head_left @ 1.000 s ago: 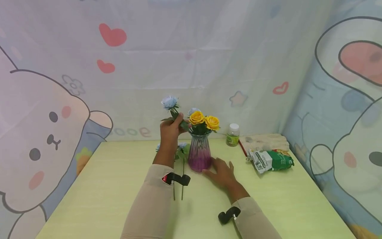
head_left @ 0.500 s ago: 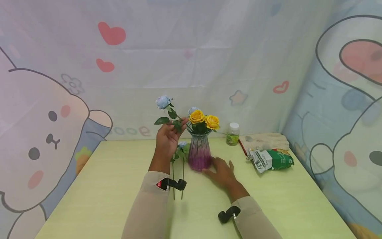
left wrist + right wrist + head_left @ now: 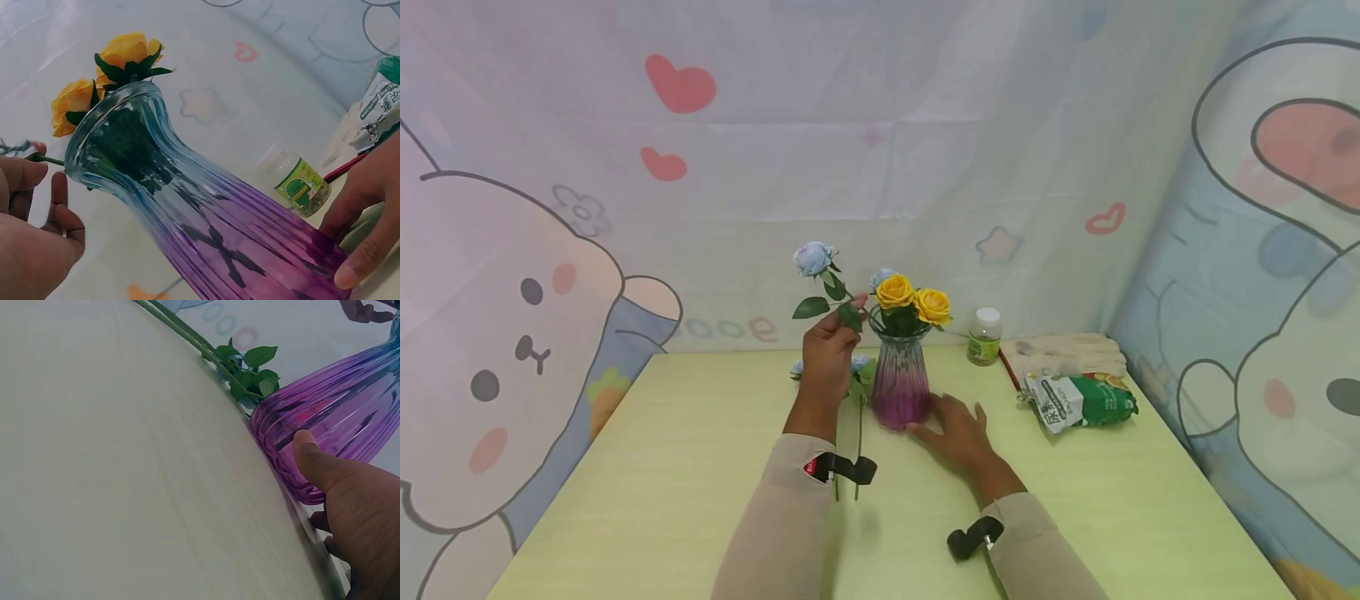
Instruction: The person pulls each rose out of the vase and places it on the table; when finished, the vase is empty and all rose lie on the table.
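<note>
My left hand (image 3: pixel 831 354) pinches the stem of a light blue artificial rose (image 3: pixel 813 259), whose bloom tilts up to the left. In the left wrist view that stem (image 3: pixel 50 160) runs to the rim of a ribbed glass vase (image 3: pixel 901 385), purple at the bottom and clear blue at the top. Two yellow roses (image 3: pixel 913 300) and another blue rose (image 3: pixel 883 276) stand in the vase. Low at the vase's base, my right hand (image 3: pixel 958 435) holds its side, the thumb (image 3: pixel 310 453) on the purple glass and other fingers partly hidden.
More blue roses (image 3: pixel 860 364) lie on the table left of the vase, stems toward me. Right of it stand a white-capped jar (image 3: pixel 984 337), pale gloves (image 3: pixel 1067 354), a red stick (image 3: pixel 1010 372) and a green-and-white packet (image 3: pixel 1082 403). A printed cloth hangs behind.
My left hand has shifted its hold on the blue rose's stem, moving left and then back toward the vase, with the bloom tilting further left. My right hand stays at the vase's base.
</note>
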